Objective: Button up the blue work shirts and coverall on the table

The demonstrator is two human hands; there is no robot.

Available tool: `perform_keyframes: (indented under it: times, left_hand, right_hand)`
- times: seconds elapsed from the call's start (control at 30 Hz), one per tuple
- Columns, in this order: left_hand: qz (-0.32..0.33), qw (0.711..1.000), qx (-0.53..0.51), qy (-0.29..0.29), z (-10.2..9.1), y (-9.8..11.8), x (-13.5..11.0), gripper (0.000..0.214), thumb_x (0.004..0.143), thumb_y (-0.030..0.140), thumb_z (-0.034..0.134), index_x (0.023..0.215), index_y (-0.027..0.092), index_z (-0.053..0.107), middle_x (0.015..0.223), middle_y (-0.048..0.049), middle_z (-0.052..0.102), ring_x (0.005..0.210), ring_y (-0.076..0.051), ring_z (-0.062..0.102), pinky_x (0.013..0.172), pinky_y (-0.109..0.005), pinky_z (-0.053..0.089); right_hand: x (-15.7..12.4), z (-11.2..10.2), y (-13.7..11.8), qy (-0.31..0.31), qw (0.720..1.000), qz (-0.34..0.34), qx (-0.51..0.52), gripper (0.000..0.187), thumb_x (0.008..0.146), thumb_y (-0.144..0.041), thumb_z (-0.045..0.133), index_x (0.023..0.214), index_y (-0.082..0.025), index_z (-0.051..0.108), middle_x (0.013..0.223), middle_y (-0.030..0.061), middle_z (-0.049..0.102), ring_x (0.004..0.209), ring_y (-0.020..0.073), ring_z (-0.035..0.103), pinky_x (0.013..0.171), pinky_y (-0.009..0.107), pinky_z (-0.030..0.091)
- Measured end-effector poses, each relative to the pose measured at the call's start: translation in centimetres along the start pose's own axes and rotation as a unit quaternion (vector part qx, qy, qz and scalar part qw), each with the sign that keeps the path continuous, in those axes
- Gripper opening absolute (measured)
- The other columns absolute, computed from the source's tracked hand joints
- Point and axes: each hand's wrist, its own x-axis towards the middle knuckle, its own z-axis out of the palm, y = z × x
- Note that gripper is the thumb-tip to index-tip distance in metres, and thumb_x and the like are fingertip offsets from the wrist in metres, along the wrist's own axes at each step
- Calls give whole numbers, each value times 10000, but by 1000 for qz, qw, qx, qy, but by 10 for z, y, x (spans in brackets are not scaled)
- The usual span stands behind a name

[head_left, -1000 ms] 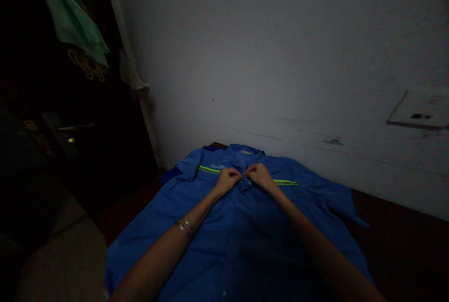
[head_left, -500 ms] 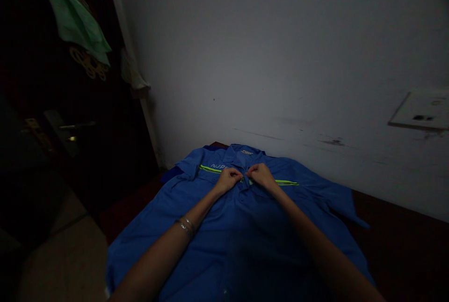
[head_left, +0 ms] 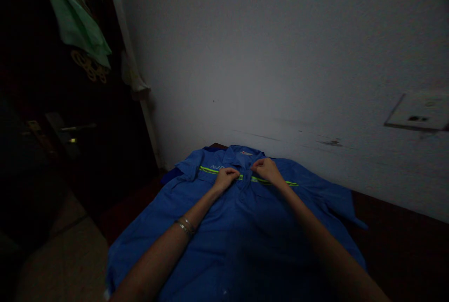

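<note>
A blue short-sleeved work shirt lies spread front side up, its collar towards the wall and a yellow-green stripe across the chest. My left hand is closed in a pinch on the shirt front, at the stripe just left of the button placket. On the other side of the placket, my right hand pinches the cloth of the front edge a little below the collar. Two bracelets ring my left wrist. The buttons between the hands are too dark and small to make out.
The shirt rests on a dark reddish surface against a pale wall. Darker blue cloth shows under its left sleeve. To the left stands a dark door with a handle and a hanging green cloth. A wall socket sits at right.
My hands have moved apart from the placket: the right one slightly up and right, the left one slightly left. More of the stripe and placket shows between them.
</note>
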Motion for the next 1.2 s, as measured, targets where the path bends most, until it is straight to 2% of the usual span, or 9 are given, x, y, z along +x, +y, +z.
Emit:
perform_keyframes:
  times: [0.13,0.27,0.4,0.57,0.7,0.87,1.0,1.1,1.2]
  left_hand:
    - [-7,1000,-6,19,0,-2,2,119,632,202,586,665,112,656,523,1,583,490,-84,491,485,-187,377]
    - [-6,999,-7,40,0,-3,4,133,637,220,583,675,118,660,522,5,579,469,-78,473,460,-181,352]
    - [-8,999,-7,43,-1,-3,4,146,638,230,587,688,119,667,552,-3,602,489,-85,489,478,-188,364]
    - [3,1000,11,20,-1,0,1,200,635,265,607,732,104,676,614,-24,635,535,-100,518,513,-200,380]
    - [7,999,21,35,-1,2,-1,231,652,282,592,759,95,675,656,-45,648,576,-121,542,543,-218,400]
    - [78,992,47,88,-1,5,-4,225,672,312,575,712,113,672,709,-52,651,677,-148,567,639,-244,420]
    - [137,977,77,143,-2,8,-12,224,694,318,555,666,123,662,659,-40,625,645,-138,545,624,-242,403]
    - [154,974,74,151,-4,10,-23,210,687,314,566,650,129,658,624,-28,606,609,-126,526,593,-231,390]
    - [155,976,74,132,-5,11,-41,206,685,309,570,649,125,655,618,-25,602,591,-121,518,576,-225,385]
  right_hand:
    - [-2,-10,0,-33,998,-12,-49,142,613,-204,567,648,-122,677,602,40,633,574,133,567,507,190,365]
    - [-3,-19,-4,-39,997,-25,-65,130,607,-197,558,618,-128,668,574,27,616,559,122,556,489,181,346]
    - [-6,-27,-10,-21,993,-39,-110,178,636,-270,554,650,-132,666,615,45,626,584,137,563,501,196,340]
    - [-17,-37,-23,38,983,-42,-176,290,723,-382,490,800,-168,670,736,86,653,674,173,586,554,223,349]
    - [-27,-42,-41,49,979,-71,-185,304,760,-387,461,850,-179,663,793,98,656,707,179,590,573,227,345]
    - [-42,-45,-67,77,973,-106,-188,342,800,-388,414,880,-165,661,786,101,657,714,173,589,568,220,333]
    - [-59,-41,-80,67,971,-118,-197,387,819,-428,370,900,-172,650,781,85,657,719,166,593,586,213,348]
    - [-69,-37,-79,54,968,-118,-215,393,822,-436,353,890,-179,643,826,86,655,761,174,596,608,219,363]
    - [-75,-34,-73,44,968,-108,-223,380,814,-441,362,877,-189,639,836,85,657,769,191,603,596,230,366]
